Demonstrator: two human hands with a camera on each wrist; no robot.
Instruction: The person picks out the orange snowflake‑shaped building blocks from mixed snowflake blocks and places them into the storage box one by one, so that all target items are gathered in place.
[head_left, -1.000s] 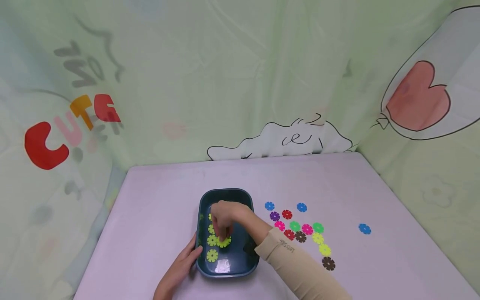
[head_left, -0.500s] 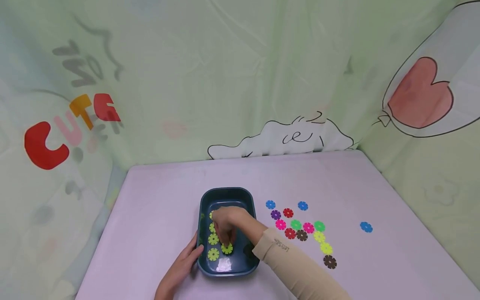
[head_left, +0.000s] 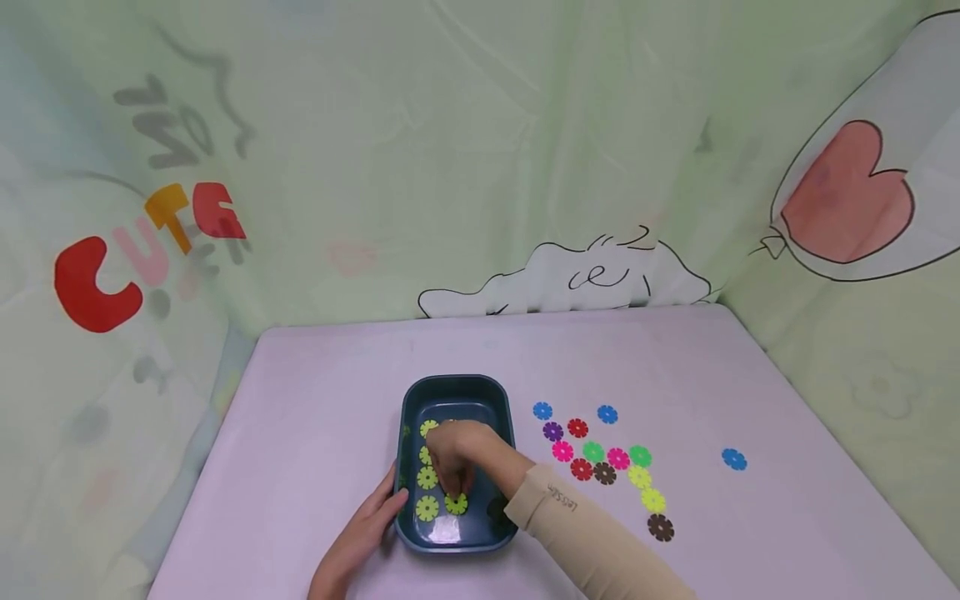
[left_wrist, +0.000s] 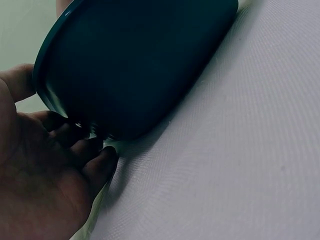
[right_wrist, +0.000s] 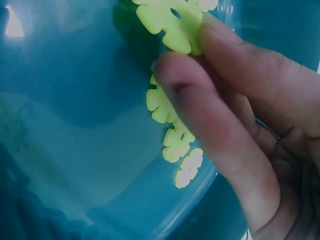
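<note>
A dark teal rectangular tray [head_left: 480, 417] stands on the table. My left hand [head_left: 363, 525] grips its left side, thumb at the rim and fingers [left_wrist: 75, 137] against the outer wall. Inside the tray, my right hand [head_left: 461, 450] pinches a yellow-green notched plastic disc [right_wrist: 167, 22] between thumb and finger, low over the floor. Several like discs line the tray's left side, among them a front disc [head_left: 427, 508] beside the held one. The right hand partly covers the discs farther back.
Right of the tray lie several loose notched discs, such as a purple disc [head_left: 552, 431], a green disc [head_left: 640, 456] and a brown disc [head_left: 661, 527]. A lone blue disc [head_left: 734, 459] sits farther right. A printed curtain [head_left: 480, 167] rises behind the table [head_left: 337, 400].
My right hand has moved the pinched disc slightly right and toward the front of the tray, away from the left row. The left hand keeps its place on the tray.
</note>
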